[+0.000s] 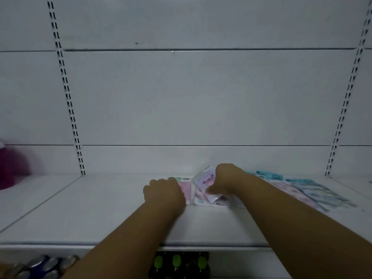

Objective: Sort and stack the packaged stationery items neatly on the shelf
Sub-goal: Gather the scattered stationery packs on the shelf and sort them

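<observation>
On the white shelf my left hand lies palm down on a pink packet with a green header, fingers curled over its left edge. My right hand grips a lilac packet that is tilted up off the shelf, above another clear packet lying flat. Further right, several pink and blue packets lie fanned out and overlapping, partly hidden by my right forearm.
A magenta object stands at the far left of the shelf. The slotted uprights frame the white back panel. Below the shelf's front edge hang dark items with green caps and metallic blue items.
</observation>
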### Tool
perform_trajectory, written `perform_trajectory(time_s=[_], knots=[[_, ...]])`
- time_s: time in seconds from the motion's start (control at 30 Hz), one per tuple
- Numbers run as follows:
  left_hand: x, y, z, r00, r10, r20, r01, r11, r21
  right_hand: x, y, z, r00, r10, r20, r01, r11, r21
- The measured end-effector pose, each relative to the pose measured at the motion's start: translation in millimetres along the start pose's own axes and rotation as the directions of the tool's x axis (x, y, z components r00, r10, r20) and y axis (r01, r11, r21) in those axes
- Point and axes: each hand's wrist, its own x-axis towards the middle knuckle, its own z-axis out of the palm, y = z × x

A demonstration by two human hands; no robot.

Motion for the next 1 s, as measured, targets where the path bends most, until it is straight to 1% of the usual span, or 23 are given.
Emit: perform_trajectory(time_s=[0.03, 0.1, 0.13, 0.2, 0.27, 0.37, 0.47, 0.53, 0.57, 0.6, 0.67, 0.7, 0.73, 0.8, 0.87, 1.0], knots=[[0.7, 0.8, -2.5, 1.0, -0.012, 0.005, 0.012, 1.0, -0.012, -0.5, 0.0, -4.4, 0.999, 0.006, -0.05, -0.003, 0.999, 0.053], [1.6, 3.6, -7.0, 0.999, -0.039, 0.021, 0.04, 0.998, -0.052, -0.8, 3.4, -12.7, 0.979, 0.07, -0.193, -0.023, 0.972, 0.234], [2.1, 5.1, -9.1, 0.998, -0.049, 0.029, 0.051, 0.996, -0.077, -1.6, 5.2, -17.0, 0.957, 0.101, -0.271, -0.011, 0.949, 0.315], [2.9, 6.1, -12.5, 0.996, -0.073, 0.05, 0.079, 0.987, -0.141, -4.0, 9.1, -22.5, 0.909, 0.148, -0.389, 0.06, 0.878, 0.475], [5.5, 4.8, -14.2, 0.992, -0.105, 0.068, 0.118, 0.965, -0.236, -7.8, 11.1, -26.5, 0.869, 0.195, -0.455, 0.145, 0.778, 0.611], [6.1, 3.3, -22.0, 0.991, -0.125, 0.041, 0.13, 0.893, -0.43, -18.2, 14.0, -33.8, 0.831, 0.229, -0.508, 0.247, 0.665, 0.705], [4.2, 4.7, -35.9, 0.992, -0.115, -0.053, 0.055, 0.768, -0.638, -32.2, 18.0, -42.2, 0.792, 0.256, -0.554, 0.329, 0.585, 0.741], [0.0, 9.9, -43.7, 0.987, -0.114, -0.114, -0.01, 0.661, -0.75, -42.1, 24.6, -49.0, 0.758, 0.288, -0.585, 0.379, 0.535, 0.755], [-3.3, 15.4, -46.6, 0.987, -0.109, -0.12, -0.033, 0.59, -0.807, -47.3, 29.0, -52.7, 0.745, 0.302, -0.595, 0.394, 0.519, 0.758], [-7.5, 23.3, -49.3, 0.99, -0.098, -0.097, -0.037, 0.49, -0.871, -52.3, 34.4, -56.5, 0.734, 0.312, -0.603, 0.404, 0.513, 0.757], [-18.7, 44.6, -56.0, 0.999, -0.047, -0.001, 0.011, 0.253, -0.967, -62.6, 48.8, -64.1, 0.724, 0.32, -0.611, 0.407, 0.518, 0.753], [-24.3, 56.9, -59.2, 0.999, -0.016, 0.037, 0.039, 0.165, -0.986, -68.2, 57.9, -67.9, 0.721, 0.324, -0.612, 0.406, 0.518, 0.753], [-29.2, 70.3, -61.7, 0.998, 0.015, 0.055, 0.053, 0.114, -0.992, -73.7, 68.7, -71.3, 0.717, 0.335, -0.611, 0.405, 0.514, 0.756], [-36.8, 100.2, -63.7, 0.995, 0.071, 0.064, 0.06, 0.067, -0.996, -88.2, 95.2, -77.3, 0.695, 0.375, -0.613, 0.398, 0.51, 0.763], [-45.4, 136.0, -62.9, 0.99, 0.126, 0.06, 0.055, 0.046, -0.997, -107.5, 128.7, -79.5, 0.667, 0.424, -0.613, 0.372, 0.523, 0.767], [-72.7, 230.9, -60.3, 0.96, 0.274, 0.064, 0.056, 0.038, -0.998, -153.5, 217.7, -70.7, 0.611, 0.531, -0.587, 0.287, 0.542, 0.79]])
